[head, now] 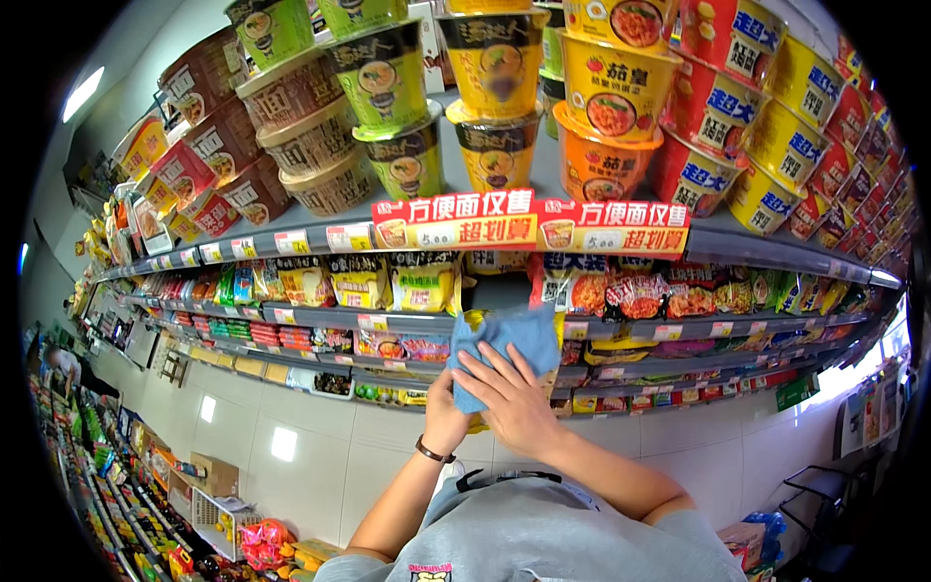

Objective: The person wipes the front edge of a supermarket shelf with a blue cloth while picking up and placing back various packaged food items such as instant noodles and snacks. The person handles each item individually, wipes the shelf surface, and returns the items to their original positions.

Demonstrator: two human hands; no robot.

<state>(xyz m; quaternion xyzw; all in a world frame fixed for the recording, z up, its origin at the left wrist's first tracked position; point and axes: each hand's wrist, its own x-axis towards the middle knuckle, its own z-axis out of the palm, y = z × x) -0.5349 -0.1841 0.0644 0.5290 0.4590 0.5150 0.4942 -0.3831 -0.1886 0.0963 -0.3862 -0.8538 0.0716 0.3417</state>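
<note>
In front of my body, my left hand [444,416] grips a yellow noodle packet [476,319] from its lower left side. Most of the packet is hidden under a blue cloth [534,338]; only yellow edges show around it. My right hand [513,404] lies over the cloth with its fingers spread, pressing it onto the packet. Just beyond my hands is a dark gap [498,293] in the row of bagged noodles, between a yellow-green noodle bag [424,282] and a red noodle bag [582,285].
Stacked instant noodle cups [614,87] crowd the top shelf, whose front edge [771,254] carries price signs [454,227]. Lower shelves hold more bags. Behind on the left are a white crate [211,520], a cardboard box [214,474] and a distant person [69,367]. A chair [814,495] stands right.
</note>
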